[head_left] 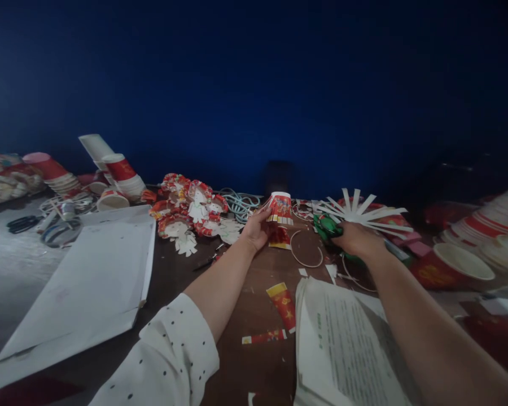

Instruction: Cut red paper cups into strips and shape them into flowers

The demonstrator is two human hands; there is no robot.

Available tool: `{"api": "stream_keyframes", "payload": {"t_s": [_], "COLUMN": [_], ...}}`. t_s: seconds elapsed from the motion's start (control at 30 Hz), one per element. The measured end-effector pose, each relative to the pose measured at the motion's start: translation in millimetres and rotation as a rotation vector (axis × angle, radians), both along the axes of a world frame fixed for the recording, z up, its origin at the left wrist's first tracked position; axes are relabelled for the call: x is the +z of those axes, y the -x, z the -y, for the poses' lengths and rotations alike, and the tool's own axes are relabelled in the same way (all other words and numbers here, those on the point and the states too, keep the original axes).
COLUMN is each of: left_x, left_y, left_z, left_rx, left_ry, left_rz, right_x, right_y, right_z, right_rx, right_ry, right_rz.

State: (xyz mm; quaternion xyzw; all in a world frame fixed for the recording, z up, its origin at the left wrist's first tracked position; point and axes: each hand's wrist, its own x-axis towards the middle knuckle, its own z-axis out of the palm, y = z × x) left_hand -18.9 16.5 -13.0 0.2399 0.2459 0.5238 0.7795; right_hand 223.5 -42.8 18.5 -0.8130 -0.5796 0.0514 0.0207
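Cluttered dark tabletop (pixel 237 316): left hand (pixel 258 228) steadies an inverted red-patterned paper cup (pixel 280 208) upright; right hand (pixel 355 239) closes around green-handled scissors (pixel 327 225).

Deep blue wall (pixel 254 84) fills space beyond hands, dim and unlit. Dark brown tabletop (pixel 254 316) under forearms. Light weak, brighter grey patch far left.

Bare tabletop (pixel 237 304) between the forearms lay passable, whereas paper figures (pixel 190 211), stacked cups (pixel 486 225) and printed sheets (pixel 342 344) crowded the far, right and near sides.
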Motion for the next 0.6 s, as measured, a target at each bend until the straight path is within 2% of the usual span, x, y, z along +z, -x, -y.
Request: {"api": "stream_keyframes", "payload": {"t_s": [0.1, 0.17, 0.23, 0.3, 0.37, 0.4, 0.47, 0.6], "left_x": [0.4, 0.4, 0.2, 0.1, 0.6, 1.0, 2.3, 4.5], "left_y": [-2, -2, -2, -2, -1, -1, 0, 0], "left_z": [2, 3, 3, 3, 4, 5, 7, 10], "left_rx": [-0.026, -0.035, -0.046, -0.072, -0.096, -0.107, -0.124, -0.225], "left_ry": [-0.033, -0.025, 0.002, 0.021, 0.029, 0.03, 0.032, -0.014], "left_rz": [-0.004, 0.002, 0.012, 0.025, 0.03, 0.025, 0.008, -0.012], "right_x": [-1, 3, 9, 15, 17, 17, 15, 4], "right_y": [-7, -6, 3, 17, 34, 43, 58, 73], "right_z": [-1, 1, 4, 6, 8, 8, 9, 9], "right_rx": [0.062, 0.116, 0.119, 0.112, 0.14, 0.134, 0.012, -0.124], "right_ry": [0.114, 0.107, 0.006, -0.199, -0.265, -0.213, -0.111, 0.044], "right_rz": [-0.017, -0.035, -0.059, -0.191, -0.508, -0.716, -1.145, -1.68]}}
